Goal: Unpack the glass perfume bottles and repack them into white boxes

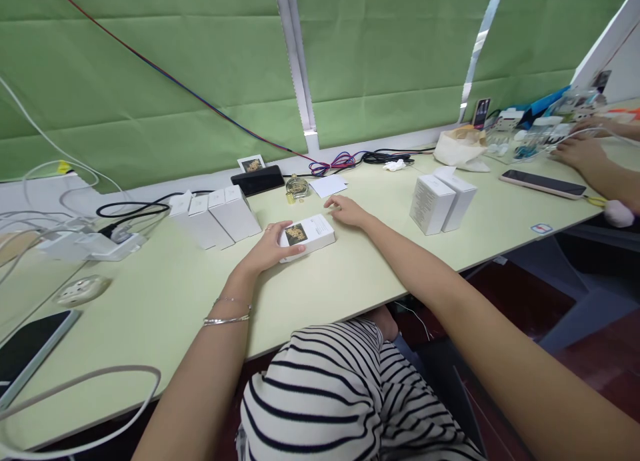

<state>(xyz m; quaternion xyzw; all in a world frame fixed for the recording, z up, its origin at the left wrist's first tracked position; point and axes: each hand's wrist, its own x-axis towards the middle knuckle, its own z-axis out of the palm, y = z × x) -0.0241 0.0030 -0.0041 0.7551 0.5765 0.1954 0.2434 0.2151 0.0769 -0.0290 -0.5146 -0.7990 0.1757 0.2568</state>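
A small white box [316, 230] with a picture on its top face lies flat on the table in front of me. My left hand [273, 248] grips its left end, thumb on the near side and fingers over the far side. Just beyond the box's right end, my right hand [347, 211] rests with fingers loosely spread, holding nothing. Behind the box are a round glass bottle [298, 186] with a gold cap beside it and some white paper [328, 185]. Several upright white boxes [220, 216] stand left of my left hand. Two more white boxes [434, 204] stand to the right.
A dark phone [258, 180] leans near the wall beside a picture card [251, 164]. Cables [345, 161] run along the back. Power strips [95, 241] and another phone [35, 348] are at left. At right lie a phone [543, 183], a bag [461, 148] and another person's hand [580, 156].
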